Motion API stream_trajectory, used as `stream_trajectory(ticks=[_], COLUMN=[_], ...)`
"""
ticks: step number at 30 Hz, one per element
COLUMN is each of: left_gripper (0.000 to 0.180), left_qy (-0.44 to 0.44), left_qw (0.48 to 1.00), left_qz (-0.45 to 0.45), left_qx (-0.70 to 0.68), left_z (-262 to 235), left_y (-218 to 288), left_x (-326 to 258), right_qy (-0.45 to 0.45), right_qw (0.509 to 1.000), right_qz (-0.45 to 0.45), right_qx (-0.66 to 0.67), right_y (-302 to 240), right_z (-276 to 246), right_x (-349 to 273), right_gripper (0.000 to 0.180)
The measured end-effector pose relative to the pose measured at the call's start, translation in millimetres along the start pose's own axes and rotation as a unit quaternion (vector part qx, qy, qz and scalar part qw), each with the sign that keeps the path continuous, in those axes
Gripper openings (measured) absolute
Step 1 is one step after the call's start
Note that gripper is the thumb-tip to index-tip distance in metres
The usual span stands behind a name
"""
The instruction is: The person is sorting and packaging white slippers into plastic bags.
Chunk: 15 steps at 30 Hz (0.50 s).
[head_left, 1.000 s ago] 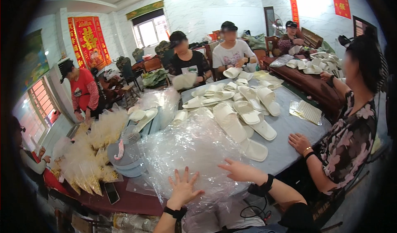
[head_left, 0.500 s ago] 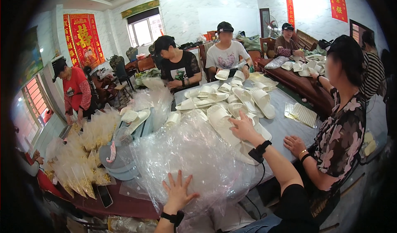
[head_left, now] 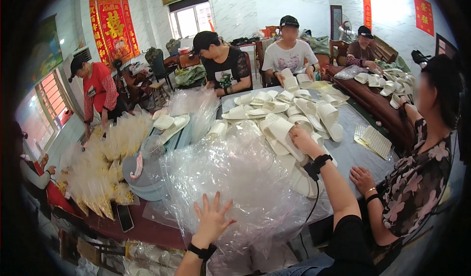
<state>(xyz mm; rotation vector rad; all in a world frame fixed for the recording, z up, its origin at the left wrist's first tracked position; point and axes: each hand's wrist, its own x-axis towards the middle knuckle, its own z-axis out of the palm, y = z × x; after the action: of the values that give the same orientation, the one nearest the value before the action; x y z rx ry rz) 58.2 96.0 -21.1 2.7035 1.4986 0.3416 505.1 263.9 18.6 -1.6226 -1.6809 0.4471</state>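
Note:
My left hand (head_left: 213, 219) lies with its fingers spread on a heap of clear plastic bags (head_left: 221, 165) at the front of the table. Farther right, my right hand (head_left: 301, 139) grips the side of a white slipper (head_left: 278, 129), its thumb hidden from view. That slipper is tilted on top of the pile. Around and beyond it lie several more white slippers (head_left: 306, 109), heaped loosely and overlapping. Another pair of slippers (head_left: 172, 124) rests to the left of the plastic, by a blue-grey stand.
Clear bags with yellow contents (head_left: 100, 178) stand at the left, near a phone (head_left: 125, 218). Pearl-dotted sheets (head_left: 374, 139) lie to the right. Several people work around the tables; a co-worker's hand (head_left: 362, 179) rests on the near right edge. A black cable (head_left: 312, 212) hangs from my right wrist.
My right hand has gone from spread over the slippers to closed on one. My left hand stays on the plastic. The person across now holds the slippers higher, and the view has shifted slightly.

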Motion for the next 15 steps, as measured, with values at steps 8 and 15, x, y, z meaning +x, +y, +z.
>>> stream_trajectory(ticks=[8,15], left_gripper=[0.066,0.092], left_qy=[0.093,0.018], left_qw=[0.994,0.994], left_qz=[-0.007,-0.014], left_qx=[-0.048,-0.110], left_z=[-12,-34], left_y=[-1,13], left_x=[7,0], right_qy=[0.044,-0.004], right_qw=[0.960,0.981], right_qz=[0.094,0.128], right_qx=[0.261,0.143], right_y=[-10,5], right_z=[5,-3], right_x=[4,9], right_gripper=[0.016,0.039])
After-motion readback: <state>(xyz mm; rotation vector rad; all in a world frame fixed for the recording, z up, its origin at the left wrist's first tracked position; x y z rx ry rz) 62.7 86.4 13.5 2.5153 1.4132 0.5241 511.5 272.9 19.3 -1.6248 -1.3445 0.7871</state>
